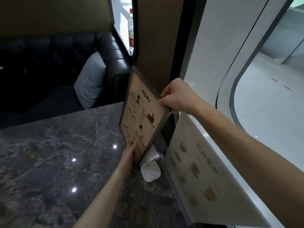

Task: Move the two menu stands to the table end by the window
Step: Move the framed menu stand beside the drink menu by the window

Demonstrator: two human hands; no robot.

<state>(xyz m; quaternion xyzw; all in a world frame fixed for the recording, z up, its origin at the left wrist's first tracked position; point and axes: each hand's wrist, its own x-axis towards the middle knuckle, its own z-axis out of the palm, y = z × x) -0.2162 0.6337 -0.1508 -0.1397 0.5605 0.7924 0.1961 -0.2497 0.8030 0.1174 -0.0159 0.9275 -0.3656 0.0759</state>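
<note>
A dark-framed menu stand [139, 116] headed "MENU" stands tilted at the table's window end. My right hand [177, 97] grips its top right edge. At its lower left corner my left hand [130, 150] has fingers on the frame. A second, pale menu stand [197, 170] with drink pictures stands just to the right, along the window side, partly hidden under my right forearm. Both stands rest on the dark marble table [57, 153].
A small white square device [150, 172] lies on the table between the two stands. A dark leather sofa [107, 51] with a grey cushion [91, 83] sits beyond the table's far edge. The window [271, 104] runs along the right. A water bottle [131, 30] stands behind the wall opening.
</note>
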